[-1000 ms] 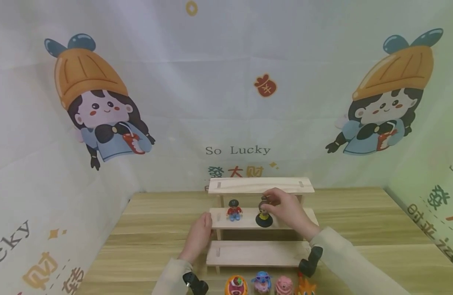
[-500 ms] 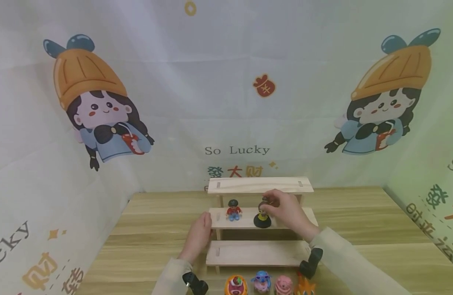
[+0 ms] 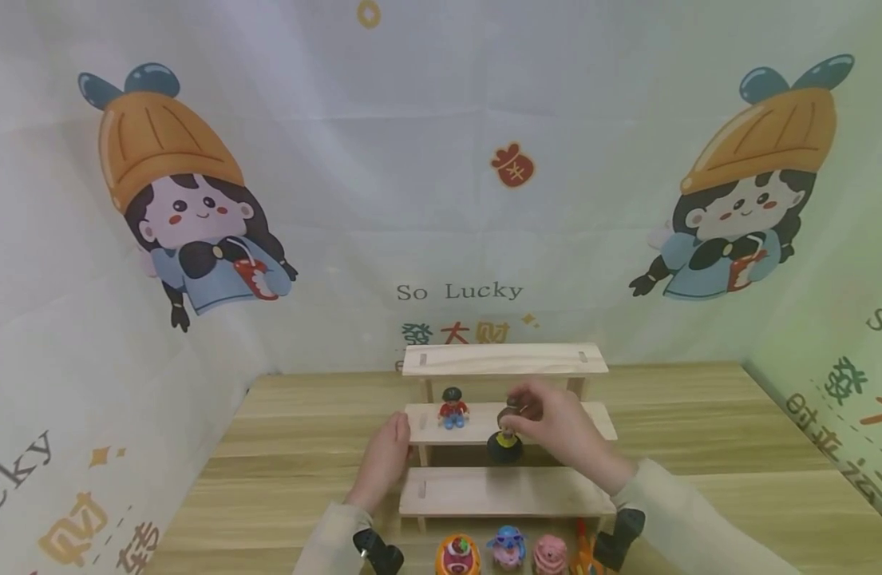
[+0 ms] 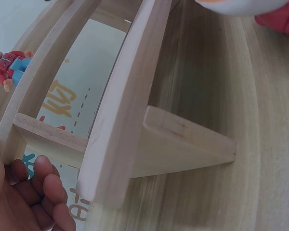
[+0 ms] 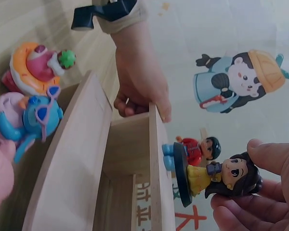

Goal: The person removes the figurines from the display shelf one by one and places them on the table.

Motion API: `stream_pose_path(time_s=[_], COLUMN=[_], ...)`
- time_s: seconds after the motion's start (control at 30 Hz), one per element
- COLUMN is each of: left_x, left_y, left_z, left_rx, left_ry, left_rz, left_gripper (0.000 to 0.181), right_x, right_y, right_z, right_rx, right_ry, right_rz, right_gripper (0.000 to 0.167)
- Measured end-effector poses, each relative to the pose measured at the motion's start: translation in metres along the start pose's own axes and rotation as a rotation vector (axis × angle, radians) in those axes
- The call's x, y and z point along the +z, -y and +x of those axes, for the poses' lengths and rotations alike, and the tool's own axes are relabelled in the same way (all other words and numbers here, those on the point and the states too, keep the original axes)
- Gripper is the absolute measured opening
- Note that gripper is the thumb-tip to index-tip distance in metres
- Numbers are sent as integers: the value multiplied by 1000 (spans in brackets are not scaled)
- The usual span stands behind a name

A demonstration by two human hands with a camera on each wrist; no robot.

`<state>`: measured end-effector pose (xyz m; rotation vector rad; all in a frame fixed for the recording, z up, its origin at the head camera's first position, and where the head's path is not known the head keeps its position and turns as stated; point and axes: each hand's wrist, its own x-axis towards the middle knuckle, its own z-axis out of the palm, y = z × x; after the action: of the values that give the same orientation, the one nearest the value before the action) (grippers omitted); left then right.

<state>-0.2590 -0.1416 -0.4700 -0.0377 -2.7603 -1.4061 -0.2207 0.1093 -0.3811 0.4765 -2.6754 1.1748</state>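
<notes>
We have brought the doll forward to the front edge of the middle shelf, so we judge it not set down. Our right hand pinches its head, fingers nearly closed; our left hand grips the shelf's left end.

In the head view, the left hand lay between six and seven o'clock from centre, its fingers curled inward, the left forearm pointing toward one o'clock. The right hand hung at half past four, thumb and fingertips pinching, the right forearm aimed toward ten o'clock.
</notes>
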Motion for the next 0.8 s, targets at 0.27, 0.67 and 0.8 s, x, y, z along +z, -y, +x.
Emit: stream_pose_path(time_s=[0.27,0.67,0.8], left_x=[0,-1,-1], left_y=[0,-1,-1], left_z=[0,0,0], left_rx=[-13,-12,-3], left_ry=[2,-12,-15], left_rz=[-2,10,12], left_gripper=[37,35,36], right_x=[-2,-1,1], right_y=[5,12,11], right_z=[-19,-54,-64], right_rx=[-83,-94,-140], right_ry=[71,137,150], right_rz=[70,57,70], right_gripper=[32,31,31])
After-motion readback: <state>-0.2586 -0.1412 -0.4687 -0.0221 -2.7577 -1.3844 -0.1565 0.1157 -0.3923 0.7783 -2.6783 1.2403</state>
